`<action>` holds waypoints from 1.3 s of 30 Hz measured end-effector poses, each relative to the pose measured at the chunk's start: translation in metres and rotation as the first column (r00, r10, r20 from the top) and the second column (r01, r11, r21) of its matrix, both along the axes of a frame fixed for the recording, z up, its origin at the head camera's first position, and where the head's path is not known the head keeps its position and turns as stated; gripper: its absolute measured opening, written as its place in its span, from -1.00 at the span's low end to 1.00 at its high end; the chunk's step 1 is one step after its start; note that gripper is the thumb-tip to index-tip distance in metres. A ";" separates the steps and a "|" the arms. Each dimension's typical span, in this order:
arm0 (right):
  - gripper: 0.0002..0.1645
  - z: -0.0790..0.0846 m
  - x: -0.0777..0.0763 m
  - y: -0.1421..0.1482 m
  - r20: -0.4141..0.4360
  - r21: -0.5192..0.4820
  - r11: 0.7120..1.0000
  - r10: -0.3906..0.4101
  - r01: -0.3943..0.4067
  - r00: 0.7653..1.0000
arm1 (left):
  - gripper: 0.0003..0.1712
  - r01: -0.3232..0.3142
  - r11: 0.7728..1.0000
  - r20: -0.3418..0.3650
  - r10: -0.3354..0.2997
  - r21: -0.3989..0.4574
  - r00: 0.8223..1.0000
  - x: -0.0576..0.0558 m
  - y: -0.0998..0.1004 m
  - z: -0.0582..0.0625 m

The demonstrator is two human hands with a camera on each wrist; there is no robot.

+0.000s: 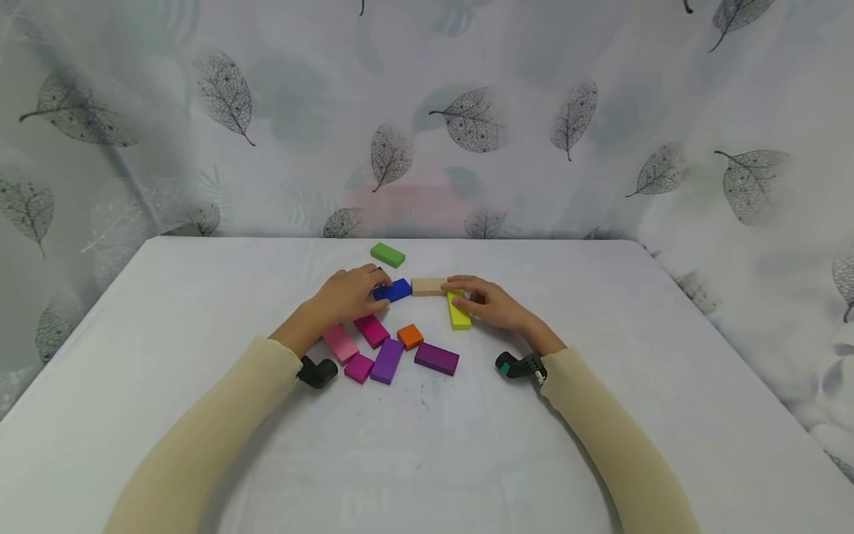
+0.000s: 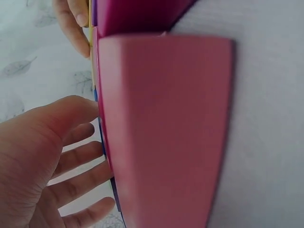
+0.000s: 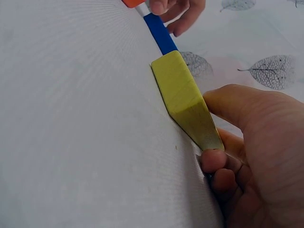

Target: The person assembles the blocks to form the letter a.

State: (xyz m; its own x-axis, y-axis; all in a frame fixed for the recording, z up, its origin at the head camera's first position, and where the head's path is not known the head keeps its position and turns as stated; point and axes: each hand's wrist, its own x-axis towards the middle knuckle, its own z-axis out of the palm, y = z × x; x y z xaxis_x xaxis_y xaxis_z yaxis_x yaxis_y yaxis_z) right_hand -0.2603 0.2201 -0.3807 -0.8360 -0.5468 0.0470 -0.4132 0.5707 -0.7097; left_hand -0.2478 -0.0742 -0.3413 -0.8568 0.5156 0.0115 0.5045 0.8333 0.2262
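Note:
My left hand point(image 1: 350, 291) is at the left end of a blue block point(image 1: 398, 290), its thumb on the near side and fingertips on the far side. My right hand point(image 1: 492, 302) holds a yellow block point(image 1: 459, 314) with thumb and fingers at its upper right part. The yellow block's far end lies beside the right end of a plain wooden block point(image 1: 428, 286), where the index finger reaches. The wooden block's left end meets the blue block. In the right wrist view, the thumb lies along the side of the yellow block point(image 3: 183, 90).
A green block point(image 1: 388, 254) lies farther back. Nearer me are a pink block point(image 1: 341, 344), two magenta blocks point(image 1: 371, 331), a violet block point(image 1: 387, 361), an orange block point(image 1: 410, 336) and a dark purple block point(image 1: 437, 358). Leaf-patterned fabric point(image 1: 427, 148) hangs behind the white table point(image 1: 427, 460).

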 end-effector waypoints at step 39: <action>-0.51 0.005 0.004 -0.007 0.017 0.001 1.000 -0.018 0.018 1.000 | -0.67 0.149 0.979 -0.028 -0.146 0.140 0.989 0.026 0.017 -0.001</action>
